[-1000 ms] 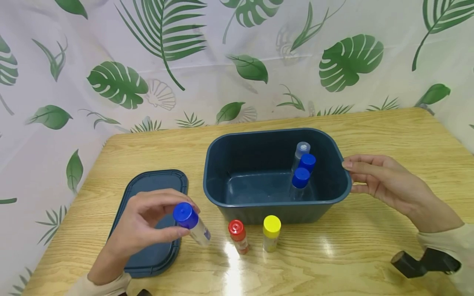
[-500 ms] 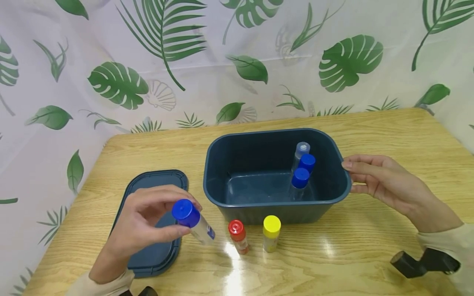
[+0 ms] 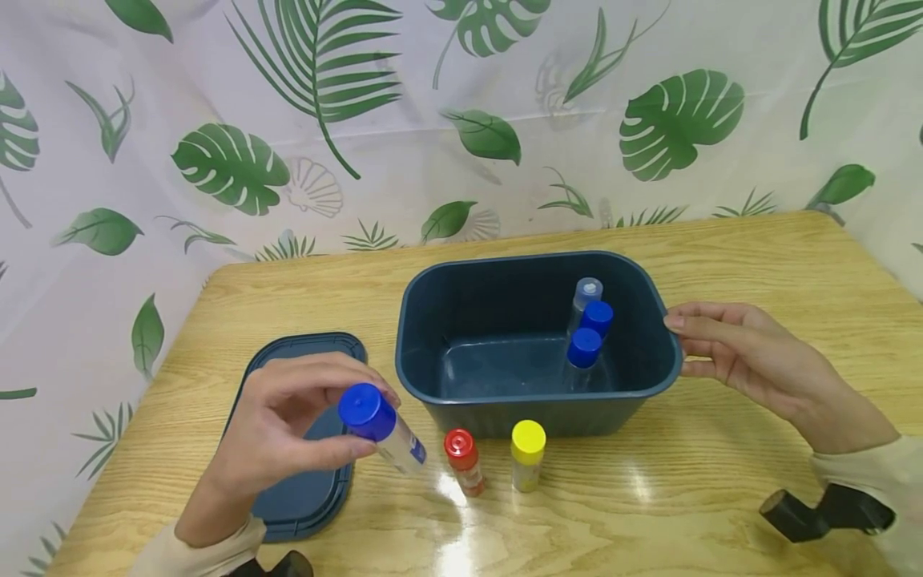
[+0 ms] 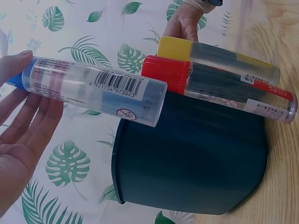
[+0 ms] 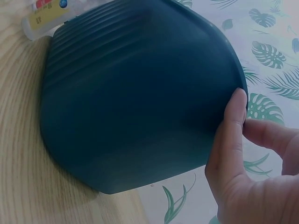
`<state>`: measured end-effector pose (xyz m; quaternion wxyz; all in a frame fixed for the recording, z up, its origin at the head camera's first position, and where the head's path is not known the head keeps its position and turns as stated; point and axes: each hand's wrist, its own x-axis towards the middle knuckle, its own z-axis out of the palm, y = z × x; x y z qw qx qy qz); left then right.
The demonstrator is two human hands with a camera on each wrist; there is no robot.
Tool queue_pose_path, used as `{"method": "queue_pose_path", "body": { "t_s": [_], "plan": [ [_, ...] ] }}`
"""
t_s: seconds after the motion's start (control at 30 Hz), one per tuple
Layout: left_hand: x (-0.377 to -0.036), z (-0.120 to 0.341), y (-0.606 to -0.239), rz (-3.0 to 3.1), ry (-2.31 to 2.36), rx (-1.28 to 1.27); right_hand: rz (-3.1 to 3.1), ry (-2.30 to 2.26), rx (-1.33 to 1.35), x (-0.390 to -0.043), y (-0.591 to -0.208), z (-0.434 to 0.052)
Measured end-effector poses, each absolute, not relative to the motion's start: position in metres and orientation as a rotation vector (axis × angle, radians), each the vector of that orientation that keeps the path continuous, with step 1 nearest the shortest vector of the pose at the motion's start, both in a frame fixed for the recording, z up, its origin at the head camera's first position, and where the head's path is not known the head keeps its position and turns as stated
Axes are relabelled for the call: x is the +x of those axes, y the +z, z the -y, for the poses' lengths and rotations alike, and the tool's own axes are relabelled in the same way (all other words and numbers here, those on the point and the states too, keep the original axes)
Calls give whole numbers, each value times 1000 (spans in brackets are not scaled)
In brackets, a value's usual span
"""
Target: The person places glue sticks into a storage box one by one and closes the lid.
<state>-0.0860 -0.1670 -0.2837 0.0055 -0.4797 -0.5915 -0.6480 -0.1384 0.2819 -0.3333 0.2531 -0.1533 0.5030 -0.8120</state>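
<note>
My left hand (image 3: 288,433) pinches a clear tube with a blue cap (image 3: 380,429) by its capped end, tilted above the table in front of the bin's left corner; the left wrist view shows the same tube (image 4: 93,88) lying across my fingers (image 4: 21,121). A dark blue bin (image 3: 537,340) stands mid-table with three capped tubes (image 3: 586,336) upright inside at the right. My right hand (image 3: 728,353) holds the bin's right rim, thumb (image 5: 229,135) pressed on the outer wall (image 5: 135,98). A red-capped tube (image 3: 464,459) and a yellow-capped tube (image 3: 528,453) stand in front of the bin.
The bin's dark blue lid (image 3: 303,449) lies flat on the wooden table (image 3: 649,513) at the left, partly under my left hand. A black object (image 3: 822,513) sits by my right sleeve. A leaf-print curtain (image 3: 461,120) closes off the back.
My left hand has carried the blue-capped tube slightly right and up, toward the bin. The right hand and the bin have stayed put.
</note>
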Motion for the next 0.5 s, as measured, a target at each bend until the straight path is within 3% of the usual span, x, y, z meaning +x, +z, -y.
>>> {"method": "queue_pose_path", "body": {
  "t_s": [0.5],
  "plan": [
    [-91,159,-268,1878,-1977,-1534,-1388,-2206,-403,-138,-333,-282]
  ]
}}
